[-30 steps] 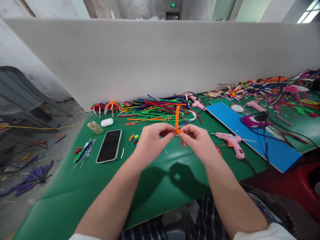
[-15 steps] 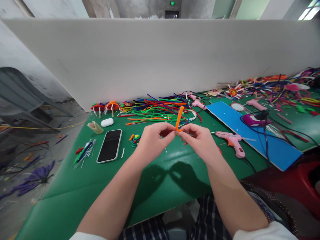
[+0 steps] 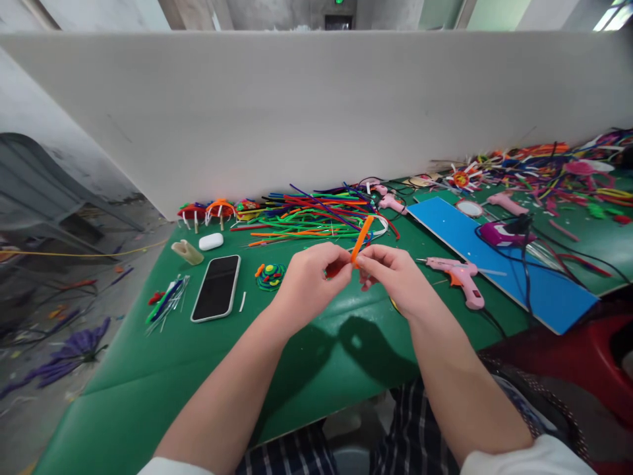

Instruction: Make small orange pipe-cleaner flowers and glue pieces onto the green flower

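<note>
An orange pipe cleaner (image 3: 362, 237) sticks up and leans to the right from between my two hands, above the green table (image 3: 198, 356). My left hand (image 3: 309, 284) is closed, pinching its lower end, where a bit of red shows between the fingers. My right hand (image 3: 395, 277) is closed too, fingertips pinched on the same end from the right. Both hands meet just in front of a heap of coloured pipe cleaners (image 3: 316, 214).
A phone (image 3: 216, 287) lies face up at the left, with a white earbud case (image 3: 211, 241) and a small coiled green piece (image 3: 270, 276) nearby. A pink glue gun (image 3: 457, 278) and a blue board (image 3: 509, 264) lie at the right. A white partition (image 3: 316, 105) stands behind.
The orange pipe cleaner's free end has tipped from upright to leaning right. My hands have stayed pinched together at its base and shifted slightly.
</note>
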Tool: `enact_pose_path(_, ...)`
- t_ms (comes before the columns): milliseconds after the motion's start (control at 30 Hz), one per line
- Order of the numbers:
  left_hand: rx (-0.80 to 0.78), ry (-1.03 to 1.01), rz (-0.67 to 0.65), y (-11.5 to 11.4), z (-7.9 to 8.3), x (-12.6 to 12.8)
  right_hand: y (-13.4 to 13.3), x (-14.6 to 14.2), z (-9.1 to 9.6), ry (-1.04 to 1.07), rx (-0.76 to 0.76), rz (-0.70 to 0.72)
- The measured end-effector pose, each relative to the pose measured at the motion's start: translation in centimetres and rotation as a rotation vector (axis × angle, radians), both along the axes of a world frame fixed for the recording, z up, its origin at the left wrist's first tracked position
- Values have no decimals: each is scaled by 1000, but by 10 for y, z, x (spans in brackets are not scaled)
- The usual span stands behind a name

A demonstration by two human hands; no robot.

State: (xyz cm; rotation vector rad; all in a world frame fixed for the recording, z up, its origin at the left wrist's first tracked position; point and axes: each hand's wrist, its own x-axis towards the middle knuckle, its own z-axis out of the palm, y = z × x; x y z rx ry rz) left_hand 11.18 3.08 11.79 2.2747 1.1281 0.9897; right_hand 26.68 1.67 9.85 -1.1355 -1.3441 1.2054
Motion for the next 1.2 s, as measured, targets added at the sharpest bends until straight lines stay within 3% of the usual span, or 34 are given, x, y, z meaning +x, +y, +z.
enact_pose_path(333, -245, -176, 6, 6, -1, -2, 1, 0, -2, 5, 42, -77)
enact_pose_path(433, -189, -122, 7, 4, -1, -1, 0, -1, -3, -64, 80, -107)
enact_pose_path(567, -72, -22, 48, 3, -3, -1, -5, -5, -1, -316, 179, -211)
enact_pose_path(767, -66, 21, 28, 2, -3, 1, -13, -8, 3, -607, 376, -299)
enact_pose_path(833, -87, -4, 19, 2, -2, 0, -13, -8, 2, -581, 374, -303)
enact_pose_path(1033, -230, -188, 11, 7, -2, -3, -5, -5, 0, -176, 180, -196)
enact_pose_path(1200, -225, -161, 27, 7, -4, -2, -3, -3, 0, -253, 189, -243)
